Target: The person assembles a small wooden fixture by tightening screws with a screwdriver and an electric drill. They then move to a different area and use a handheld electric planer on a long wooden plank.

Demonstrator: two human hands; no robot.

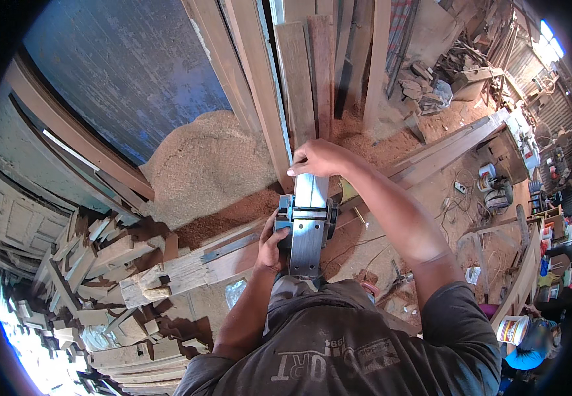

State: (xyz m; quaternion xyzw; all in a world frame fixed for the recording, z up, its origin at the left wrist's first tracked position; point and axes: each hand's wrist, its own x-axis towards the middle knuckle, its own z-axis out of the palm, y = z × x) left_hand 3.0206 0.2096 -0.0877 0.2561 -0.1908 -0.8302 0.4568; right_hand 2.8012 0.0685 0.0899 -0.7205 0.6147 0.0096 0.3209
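An electric hand planer lies bottom up in front of my body, its bright metal sole facing me. Across the sole runs the slot with the cutter drum, and blue housing shows at its left side. My left hand grips this housing from the left, its fingers partly hidden behind the tool. Over the far end of the sole is my right hand, its fingers curled and the thumb near the fingertips in a pinch. What lies between those fingers, if anything, is too small to make out.
A long wooden beam crosses under the planer. Beyond it rises a sawdust heap beside upright boards. Scrap wood is piled at left; buckets and cables lie at right. Another person is at far lower right.
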